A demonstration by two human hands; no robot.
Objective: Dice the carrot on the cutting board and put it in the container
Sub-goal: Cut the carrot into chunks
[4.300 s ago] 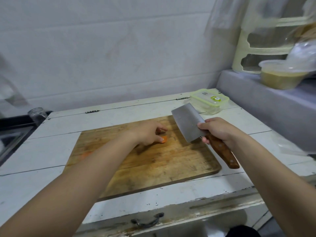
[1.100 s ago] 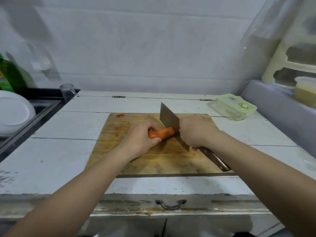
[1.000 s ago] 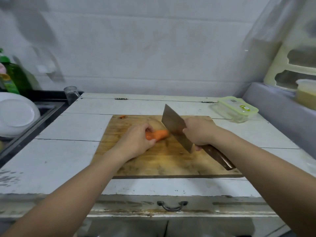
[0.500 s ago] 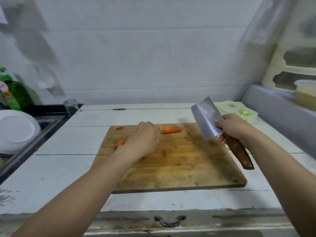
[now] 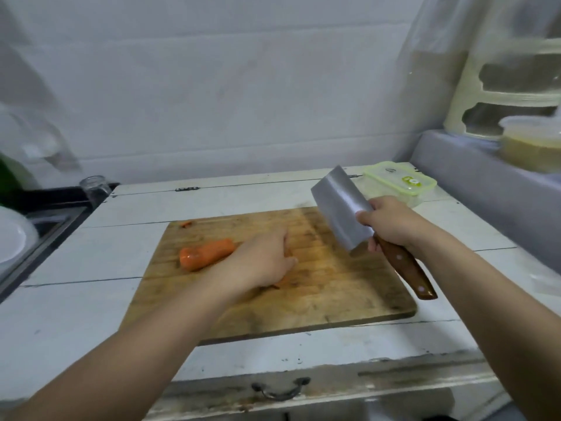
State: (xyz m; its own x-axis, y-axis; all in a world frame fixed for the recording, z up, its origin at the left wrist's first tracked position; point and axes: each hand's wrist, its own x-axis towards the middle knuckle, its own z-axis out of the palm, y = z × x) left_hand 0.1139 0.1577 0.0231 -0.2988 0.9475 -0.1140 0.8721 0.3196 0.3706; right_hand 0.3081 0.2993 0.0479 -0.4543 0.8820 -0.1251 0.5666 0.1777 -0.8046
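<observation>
A wooden cutting board (image 5: 334,293) lies on the white counter. A thick carrot piece (image 5: 206,253) rests on its left part, and a tiny carrot scrap (image 5: 186,223) sits at its far left corner. My left hand (image 5: 261,259) lies palm down just right of that piece, fingers curled over a second carrot piece whose orange edge (image 5: 280,281) barely shows. My right hand (image 5: 391,226) grips the wooden handle of a cleaver (image 5: 340,211), held raised above the board's right side. The clear container with a green lid (image 5: 400,183) stands closed behind the cleaver.
A sink (image 5: 45,226) with a white plate (image 5: 12,238) lies at the left, with a glass jar (image 5: 94,185) and a green bottle (image 5: 12,180) near it. A raised grey ledge (image 5: 485,183) on the right carries a food tub (image 5: 531,144) and a cream rack (image 5: 510,86).
The cleaver cut through the carrot, then lifted off to the right. My left hand let the carrot go and shifted over the pieces; the thick piece now lies to its left.
</observation>
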